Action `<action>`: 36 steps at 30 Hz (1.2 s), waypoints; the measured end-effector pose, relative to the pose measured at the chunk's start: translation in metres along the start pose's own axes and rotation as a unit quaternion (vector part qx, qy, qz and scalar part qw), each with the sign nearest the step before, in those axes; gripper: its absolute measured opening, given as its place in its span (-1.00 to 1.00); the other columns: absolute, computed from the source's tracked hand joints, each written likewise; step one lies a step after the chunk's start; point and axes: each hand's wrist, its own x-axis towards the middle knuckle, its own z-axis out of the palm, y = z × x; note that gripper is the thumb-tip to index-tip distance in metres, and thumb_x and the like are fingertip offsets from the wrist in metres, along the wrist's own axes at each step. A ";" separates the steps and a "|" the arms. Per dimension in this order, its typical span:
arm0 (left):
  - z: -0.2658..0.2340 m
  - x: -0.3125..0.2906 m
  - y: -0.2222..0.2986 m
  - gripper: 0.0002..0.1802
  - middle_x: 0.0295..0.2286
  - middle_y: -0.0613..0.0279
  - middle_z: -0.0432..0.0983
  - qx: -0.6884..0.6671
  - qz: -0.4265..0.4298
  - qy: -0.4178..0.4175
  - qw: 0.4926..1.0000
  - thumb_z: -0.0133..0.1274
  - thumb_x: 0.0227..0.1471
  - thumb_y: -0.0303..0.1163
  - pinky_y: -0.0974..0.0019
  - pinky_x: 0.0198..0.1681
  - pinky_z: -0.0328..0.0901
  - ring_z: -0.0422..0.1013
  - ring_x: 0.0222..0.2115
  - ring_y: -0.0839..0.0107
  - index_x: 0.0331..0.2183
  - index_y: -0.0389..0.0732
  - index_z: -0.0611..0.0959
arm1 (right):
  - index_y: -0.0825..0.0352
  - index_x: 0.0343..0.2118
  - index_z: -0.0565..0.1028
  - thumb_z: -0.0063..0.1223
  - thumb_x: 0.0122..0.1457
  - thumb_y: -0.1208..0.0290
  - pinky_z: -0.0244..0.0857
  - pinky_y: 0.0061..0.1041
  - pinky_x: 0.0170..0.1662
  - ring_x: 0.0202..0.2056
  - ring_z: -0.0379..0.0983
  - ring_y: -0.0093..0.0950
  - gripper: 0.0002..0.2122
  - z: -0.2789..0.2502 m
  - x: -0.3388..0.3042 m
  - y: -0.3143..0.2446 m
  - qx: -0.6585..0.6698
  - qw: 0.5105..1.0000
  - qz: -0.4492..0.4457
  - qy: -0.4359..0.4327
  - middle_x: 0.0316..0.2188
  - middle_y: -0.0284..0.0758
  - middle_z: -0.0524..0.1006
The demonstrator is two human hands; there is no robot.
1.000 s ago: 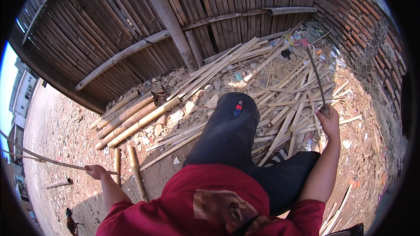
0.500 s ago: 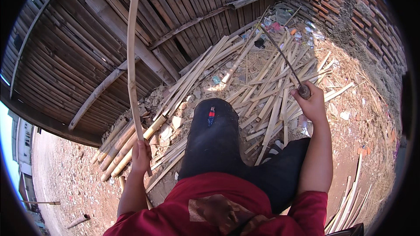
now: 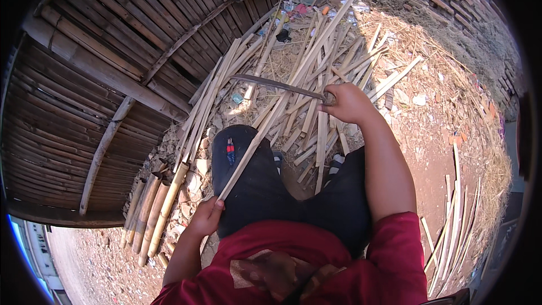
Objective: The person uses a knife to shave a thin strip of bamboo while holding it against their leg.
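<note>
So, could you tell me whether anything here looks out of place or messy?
Yes: coloured litter lies mixed into the split bamboo heap by the brick wall. Otherwise the left hand grips a bamboo strip and the right hand holds a long blade.

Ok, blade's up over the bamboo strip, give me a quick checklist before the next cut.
1. Left hand grips the near end of the bamboo strip: ok, fingers closed round it.
2. Right hand holds the long blade by its handle: ok.
3. Blade clear of the left hand: ok, it crosses the strip far up from that hand.
4. Strip clear of the knee: not ok, it runs right over the dark trouser leg.
5. Blade touching the strip: cannot tell, they cross in the view.
6. Footing: cannot tell; loose split bamboo covers the ground ahead.
</note>
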 end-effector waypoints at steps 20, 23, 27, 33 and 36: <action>-0.004 -0.039 -0.038 -0.57 -0.65 -0.05 0.42 0.045 0.002 0.033 0.998 -0.19 0.35 -0.15 0.06 -0.47 0.28 0.42 -0.61 -0.02 -0.40 -0.31 0.50 | 0.36 -0.27 0.59 0.33 -0.01 0.08 0.40 -0.16 -0.17 -0.29 0.55 -0.02 -0.59 0.032 0.010 -0.015 0.036 0.993 -0.052 -0.101 -0.44 -0.03 0.59; -0.004 -0.039 -0.045 -0.61 -0.65 -0.11 0.43 0.108 0.003 0.055 0.993 -0.17 0.33 -0.19 -0.01 -0.47 0.27 0.42 -0.58 -0.16 -0.40 -0.31 0.49 | 0.38 -0.28 0.58 0.31 -0.02 0.15 0.40 -0.13 -0.10 -0.21 0.54 -0.03 -0.63 0.008 0.007 -0.065 -0.039 0.976 -0.074 -0.203 -0.37 -0.03 0.60; -0.005 -0.027 -0.054 -0.64 -0.66 -0.15 0.42 0.114 0.017 0.061 0.991 -0.15 0.31 -0.22 -0.09 -0.49 0.24 0.41 -0.58 -0.23 -0.40 -0.32 0.48 | 0.36 -0.33 0.60 0.32 -0.01 0.17 0.40 -0.17 -0.17 -0.28 0.55 -0.04 -0.67 0.025 0.016 0.018 0.055 0.990 0.026 -0.126 -0.43 -0.05 0.59; -0.003 -0.032 -0.050 -0.61 -0.66 -0.16 0.42 0.080 -0.002 0.051 0.996 -0.16 0.32 -0.18 -0.08 -0.49 0.25 0.42 -0.58 -0.20 -0.40 -0.31 0.47 | 0.29 -0.27 0.59 0.27 -0.01 0.24 0.42 -0.16 -0.15 -0.28 0.55 -0.04 -0.71 0.016 0.005 -0.017 0.006 0.999 0.004 -0.053 -0.42 -0.06 0.59; -0.001 -0.034 -0.053 -0.63 -0.66 -0.17 0.42 0.117 0.015 0.067 0.991 -0.14 0.31 -0.20 -0.10 -0.49 0.27 0.43 -0.57 -0.21 -0.40 -0.30 0.47 | 0.28 -0.33 0.59 0.24 -0.03 0.27 0.43 -0.15 -0.20 -0.30 0.55 -0.03 -0.76 0.012 -0.002 -0.051 -0.107 0.985 -0.097 -0.094 -0.43 -0.11 0.60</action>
